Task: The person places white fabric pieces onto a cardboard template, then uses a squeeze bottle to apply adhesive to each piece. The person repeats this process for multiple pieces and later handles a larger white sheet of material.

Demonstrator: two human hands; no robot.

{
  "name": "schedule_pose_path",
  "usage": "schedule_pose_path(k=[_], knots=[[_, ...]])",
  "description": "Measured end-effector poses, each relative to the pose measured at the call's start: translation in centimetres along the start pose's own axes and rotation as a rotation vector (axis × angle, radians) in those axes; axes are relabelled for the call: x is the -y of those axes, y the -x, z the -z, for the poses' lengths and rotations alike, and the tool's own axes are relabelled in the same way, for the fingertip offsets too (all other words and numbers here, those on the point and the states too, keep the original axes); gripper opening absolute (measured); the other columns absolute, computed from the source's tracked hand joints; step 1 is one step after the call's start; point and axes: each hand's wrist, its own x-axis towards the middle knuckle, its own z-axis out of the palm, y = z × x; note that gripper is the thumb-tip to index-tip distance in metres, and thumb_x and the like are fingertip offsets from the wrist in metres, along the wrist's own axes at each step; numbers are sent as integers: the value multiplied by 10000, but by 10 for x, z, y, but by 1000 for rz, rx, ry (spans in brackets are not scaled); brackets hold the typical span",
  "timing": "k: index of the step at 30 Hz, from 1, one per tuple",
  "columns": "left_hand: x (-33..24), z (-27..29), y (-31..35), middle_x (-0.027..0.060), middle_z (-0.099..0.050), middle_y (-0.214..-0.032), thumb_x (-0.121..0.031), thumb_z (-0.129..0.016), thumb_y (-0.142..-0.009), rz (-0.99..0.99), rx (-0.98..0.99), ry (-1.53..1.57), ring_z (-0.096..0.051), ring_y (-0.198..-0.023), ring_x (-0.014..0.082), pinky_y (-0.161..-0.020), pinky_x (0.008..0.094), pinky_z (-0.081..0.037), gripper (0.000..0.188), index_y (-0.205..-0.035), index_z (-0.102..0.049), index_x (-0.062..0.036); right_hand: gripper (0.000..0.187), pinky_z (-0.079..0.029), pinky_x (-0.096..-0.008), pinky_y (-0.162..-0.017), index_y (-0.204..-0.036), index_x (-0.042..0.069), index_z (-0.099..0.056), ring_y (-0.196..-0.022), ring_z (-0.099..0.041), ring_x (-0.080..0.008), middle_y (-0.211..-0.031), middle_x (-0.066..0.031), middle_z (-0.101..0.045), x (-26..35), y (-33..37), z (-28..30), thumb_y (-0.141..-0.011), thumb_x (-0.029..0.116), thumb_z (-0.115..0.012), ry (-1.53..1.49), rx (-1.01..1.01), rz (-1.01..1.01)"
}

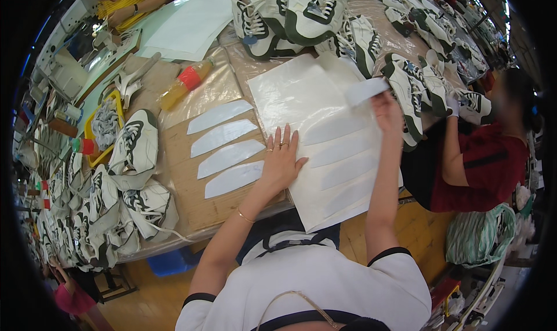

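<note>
My left hand (282, 159) lies flat with its fingers stretched out, across the near-left edge of a large glossy white sheet (277, 86). In my right hand (387, 113), a pale curved strip (365, 91) is held by the fingertips above the far right part of the sheet; it is slightly blurred. Several similar curved pieces (341, 152) lie in a column on the sheet between my hands. To the left of my left hand, more pale curved pieces (230, 152) are laid out in a column on a brown cardboard (181, 183).
White and dark green sneakers stand at the back (316, 14), the right (404, 90) and the left (136, 145). A bottle with a red label (187, 84) lies beyond the cardboard. A yellow basket (91, 122) holds grey cloth. A person in dark red (493, 162) handles shoes at right; another, in yellow (130, 6), sits far left.
</note>
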Motion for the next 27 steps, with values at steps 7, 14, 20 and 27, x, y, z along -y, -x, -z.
schedule_pose_path(k=[7, 14, 20, 27], knots=[[-4, 13, -3, 276, -221, -1514, -434, -488, -947, 24, -11, 116, -170, -1407, 465, -1145, 539, -150, 678, -1443, -318, -4, 276, -493, -440, -991, -1183, -44, -538, -1081, -602, -283, -1185, -178, -607, 136, 61, 5, -1002, 140, -442, 42, -172, 533], [-60, 57, 44, 210, -459, -1366, -362, -524, -978, 256, 109, 1841, -459, -1272, 306, -1028, 446, -394, 534, -1384, -405, -36, 171, -527, -337, -831, -1072, -17, -621, -967, -629, -187, -1105, -99, -640, -17, 197, -134, -913, 32, -584, 868, 273, 182], [-16, 73, 121, 213, -605, -1134, -255, -475, -1011, 716, 62, 2014, -665, -979, 299, -746, 338, -578, 428, -1323, -380, 22, 179, -494, -309, -815, -996, -18, -667, -930, -640, -241, -1103, -162, -646, -82, 228, -175, -832, 51, -691, 1087, 450, 54], [19, 75, 183, 224, -633, -1083, -225, -442, -1019, 724, -103, 2032, -683, -929, 325, -670, 332, -609, 375, -1273, -427, 51, 387, -470, -246, -706, -1206, -10, -552, -773, -582, -135, -876, -67, -629, -122, 208, -164, -853, 77, -686, 1200, 581, -374]])
